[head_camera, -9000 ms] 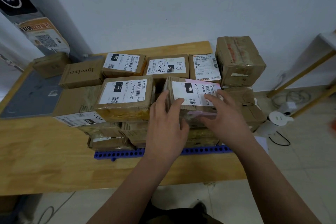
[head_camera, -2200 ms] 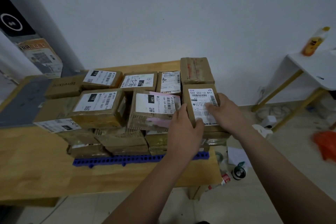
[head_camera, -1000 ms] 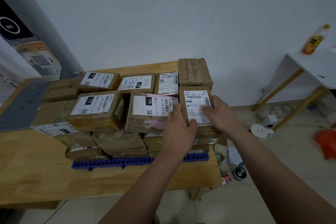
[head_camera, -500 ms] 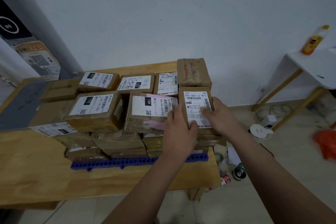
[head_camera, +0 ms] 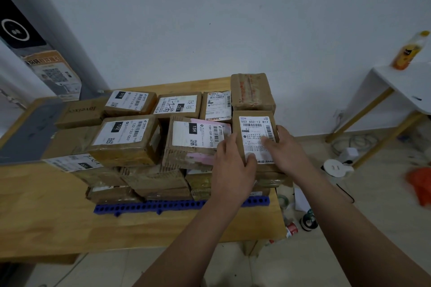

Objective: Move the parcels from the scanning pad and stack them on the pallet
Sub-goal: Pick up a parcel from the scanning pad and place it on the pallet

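Observation:
A stack of brown cardboard parcels sits on a blue pallet on the wooden table. At the stack's front right corner lies a parcel with a white label reading 502 602-12 812. My left hand grips its near left edge, thumb on the label. My right hand holds its right side, fingers lying over the label. Left of it sits the 15H parcel with pink paper, then the 122 parcel. The grey scanning pad lies at the table's left.
A taller taped box stands behind the held parcel at the back right. On the floor right of the table are bottles, a white round device with cables, and a white side table carrying an orange bottle.
Nine seconds ago both hands were on the 15H parcel. Since 2.2 s ago they have kept hold of the 502 parcel at the right corner, shifting it only slightly into place.

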